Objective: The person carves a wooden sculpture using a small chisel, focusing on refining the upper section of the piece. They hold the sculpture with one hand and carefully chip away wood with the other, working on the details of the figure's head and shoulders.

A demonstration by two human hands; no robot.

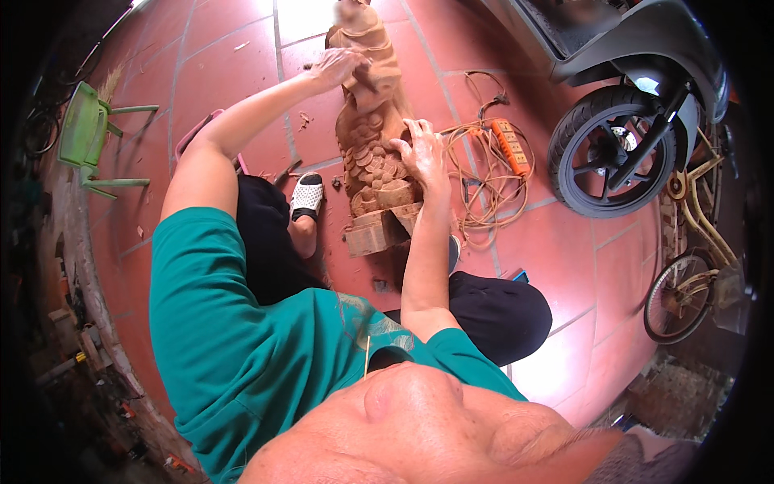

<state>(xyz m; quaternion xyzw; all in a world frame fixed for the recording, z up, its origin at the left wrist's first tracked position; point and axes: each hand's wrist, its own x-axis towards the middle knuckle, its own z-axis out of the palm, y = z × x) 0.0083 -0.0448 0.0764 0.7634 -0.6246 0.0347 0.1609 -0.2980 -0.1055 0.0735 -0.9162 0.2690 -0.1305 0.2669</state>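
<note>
A tall carved wooden statue [375,121] lies in front of me on the tiled floor, its blocky base [372,234] toward me. Figures and round shapes are cut in relief over its lower half. My left hand [334,68] reaches across to the upper part of the statue and rests on the carving with its fingers stretched out. Lower down, my right hand [423,157] lies along the statue's right side, fingers spread against the wood. No tool shows in either hand. The undersides of both palms are hidden.
An orange power strip [509,148] with a tangled cord [476,194] lies right of the statue. Beyond it stands a motorbike's front wheel [613,152]; a bicycle wheel [680,296] is farther right. A green plastic chair [83,129] is at left. A dark tool [288,172] lies near my white shoe [307,195].
</note>
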